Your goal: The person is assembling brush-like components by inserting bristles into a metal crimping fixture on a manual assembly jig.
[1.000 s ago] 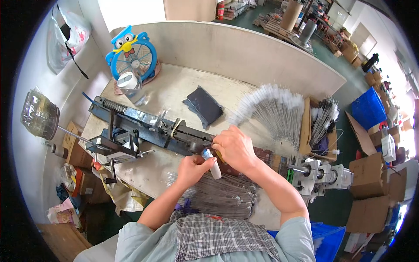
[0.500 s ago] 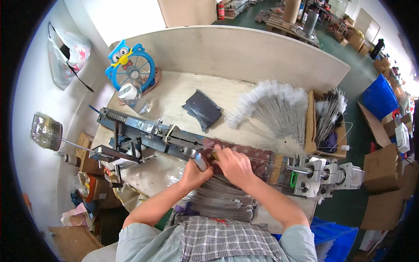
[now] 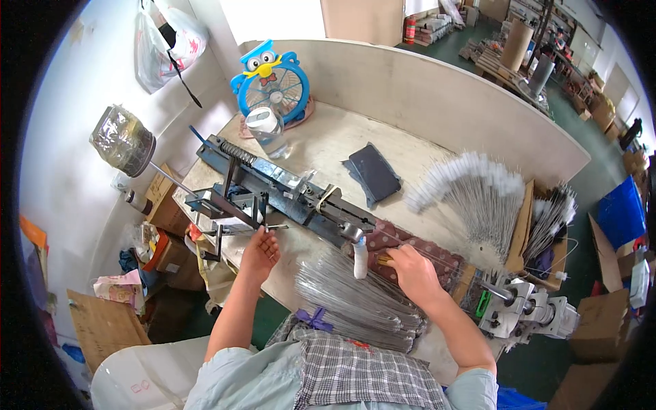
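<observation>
My left hand [image 3: 261, 254] is raised at the end of a dark metal lever frame [image 3: 236, 215], fingers loosely bent and apart with the palm partly showing; its fingertips meet or nearly meet the frame's tip. My right hand [image 3: 415, 275] is closed on a small yellow-brown piece [image 3: 387, 260], over a dotted maroon cloth [image 3: 444, 268] on the bench. Between the hands, a white-wrapped handle [image 3: 360, 260] points down from the long dark metal jig [image 3: 301, 198]. Under it lies a bundle of thin metal wires [image 3: 355, 294], one end near a purple tie [image 3: 314, 319].
A clamp-like white machine [image 3: 526, 307] stands at the bench's right end. Behind lie a fan of white-tipped wire brushes [image 3: 471, 198], a cardboard box [image 3: 523, 229] of more brushes and a dark pad [image 3: 374, 174]. A blue fan [image 3: 275, 92] and a lidded jar [image 3: 268, 133] are at the back left.
My left hand has let go of the white-wrapped handle and moved left to the lever frame. My right hand stays by the cloth with the yellow-brown piece. The view has swung left.
</observation>
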`<action>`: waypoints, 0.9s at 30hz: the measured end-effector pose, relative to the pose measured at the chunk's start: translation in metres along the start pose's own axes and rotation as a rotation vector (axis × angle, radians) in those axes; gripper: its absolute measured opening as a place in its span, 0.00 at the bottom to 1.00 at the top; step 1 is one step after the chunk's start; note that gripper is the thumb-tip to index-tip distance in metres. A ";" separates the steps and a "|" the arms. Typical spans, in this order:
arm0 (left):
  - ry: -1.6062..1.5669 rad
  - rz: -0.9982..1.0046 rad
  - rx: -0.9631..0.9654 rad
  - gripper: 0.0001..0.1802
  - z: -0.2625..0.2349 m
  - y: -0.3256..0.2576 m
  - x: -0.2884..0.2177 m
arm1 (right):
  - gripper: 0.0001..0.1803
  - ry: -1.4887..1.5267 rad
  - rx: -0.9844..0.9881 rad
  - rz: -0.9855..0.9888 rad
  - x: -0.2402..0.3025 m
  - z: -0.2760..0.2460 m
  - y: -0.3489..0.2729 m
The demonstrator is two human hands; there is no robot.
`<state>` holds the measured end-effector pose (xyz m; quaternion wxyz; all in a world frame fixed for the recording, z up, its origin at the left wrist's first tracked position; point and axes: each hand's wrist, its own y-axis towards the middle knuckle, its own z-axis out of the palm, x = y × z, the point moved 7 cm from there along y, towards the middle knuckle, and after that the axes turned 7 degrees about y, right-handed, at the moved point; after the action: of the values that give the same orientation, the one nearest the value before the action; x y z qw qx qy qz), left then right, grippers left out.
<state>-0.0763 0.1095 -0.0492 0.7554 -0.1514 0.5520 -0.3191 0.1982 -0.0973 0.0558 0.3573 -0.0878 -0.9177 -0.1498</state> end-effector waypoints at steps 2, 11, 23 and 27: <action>-0.010 -0.008 0.016 0.13 -0.003 0.005 -0.001 | 0.10 0.006 0.004 0.004 0.002 0.001 -0.001; -0.092 0.030 -0.083 0.07 -0.001 0.012 0.010 | 0.11 -0.015 0.059 -0.056 0.030 -0.024 -0.007; 0.285 0.133 0.653 0.09 0.232 -0.096 0.084 | 0.09 0.187 -0.215 0.209 -0.007 -0.081 -0.010; 0.326 0.219 0.700 0.10 0.248 -0.090 0.098 | 0.10 0.243 -0.194 0.246 -0.010 -0.087 -0.021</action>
<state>0.1447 -0.0524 0.0162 0.6933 0.2274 0.5356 -0.4251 0.2545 -0.1475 0.1056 0.4711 -0.2143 -0.8314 -0.2022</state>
